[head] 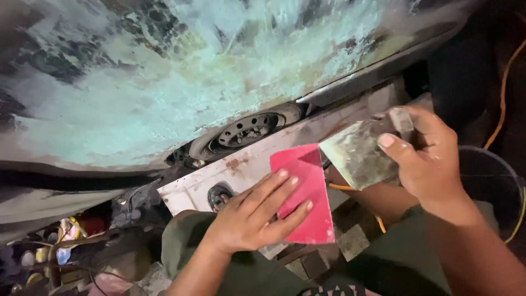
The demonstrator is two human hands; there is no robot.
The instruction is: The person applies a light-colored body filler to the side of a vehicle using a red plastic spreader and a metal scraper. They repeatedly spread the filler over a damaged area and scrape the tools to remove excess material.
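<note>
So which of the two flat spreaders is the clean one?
The red spreader under the left hand: its face is plain red. The metal scraper in the right hand is caked with grey-green smears.

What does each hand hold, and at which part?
The left hand holds a red card by its lower left side. The right hand grips a putty knife at its handle end.

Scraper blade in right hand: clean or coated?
Coated: the scraper in the right hand has grey-green residue smeared across its blade.
</note>
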